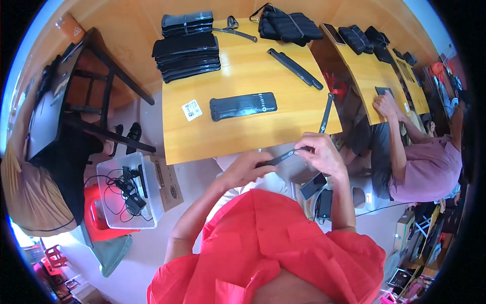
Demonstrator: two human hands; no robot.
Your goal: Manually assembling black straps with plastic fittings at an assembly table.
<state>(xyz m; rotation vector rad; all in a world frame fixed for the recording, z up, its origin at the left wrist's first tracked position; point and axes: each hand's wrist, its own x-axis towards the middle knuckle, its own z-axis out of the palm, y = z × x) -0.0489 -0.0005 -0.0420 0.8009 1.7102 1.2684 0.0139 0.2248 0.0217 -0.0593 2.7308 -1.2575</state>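
Just off the table's front edge, a narrow black strap [287, 155] is stretched between my two hands. My left hand [245, 169] is closed around one end. My right hand [324, 156] pinches the other end with thumb and fingers. Above my right hand, a dark strip [327, 114] lies along the table's right edge; I cannot tell whether it belongs to the same strap. A flat black pouch [244, 106] with pale markings lies in front of me on the yellow table [187, 142]. Beyond it lies a long black folded band [295, 69].
Stacked black pouches [186, 57] stand at the far left, a strapped black bundle [289, 26] at the far right. A white label sheet [192, 110] lies left. A clear bin [127, 190] of cables sits on the floor. Another person [425, 169] works at the right table; someone sits left.
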